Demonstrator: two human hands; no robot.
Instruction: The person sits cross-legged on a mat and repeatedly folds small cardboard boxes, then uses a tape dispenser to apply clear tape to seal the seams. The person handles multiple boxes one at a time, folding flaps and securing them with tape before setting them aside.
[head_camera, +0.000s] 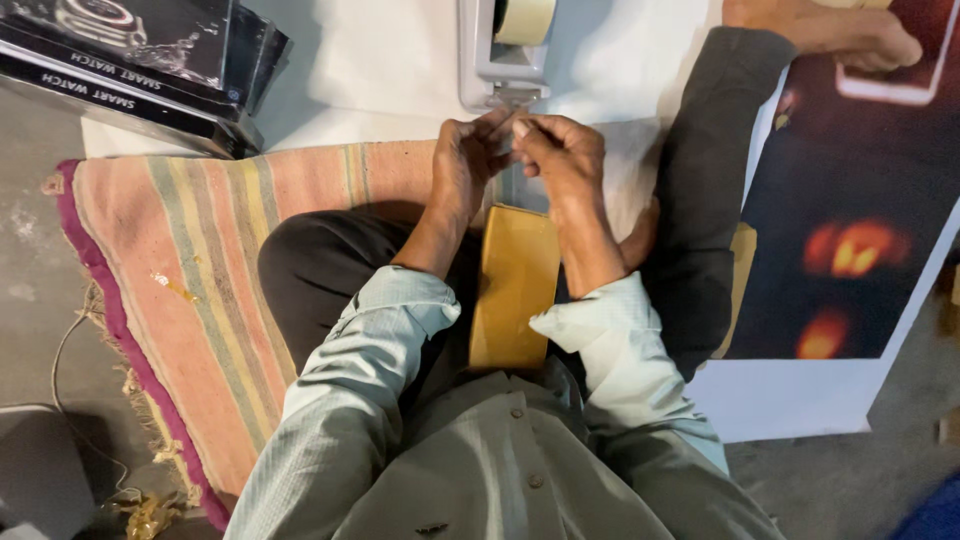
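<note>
The left hand (462, 165) and the right hand (560, 160) meet at about twelve o'clock of the lap, fingertips pinched together on a strip of clear tape (512, 125) drawn from the grey tape dispenser (502, 55) just beyond them at twelve o'clock. Both hands are closed narrow around that strip (the tape itself is thin and hard to make out, so how much of it is pulled free I cannot tell). The dispenser stands on a white sheet (380, 70), its roll at the top edge of the view.

Directly below the hands, toward six o'clock, a flat yellow-brown packet (512, 290) lies lengthwise on the person's lap between the forearms. A striped rug (190, 260) spreads out at nine o'clock, and black boxes (130, 60) are stacked at ten o'clock. At three o'clock lies a dark printed poster (850, 220), with the person's bare foot (820, 25) resting near one o'clock.
</note>
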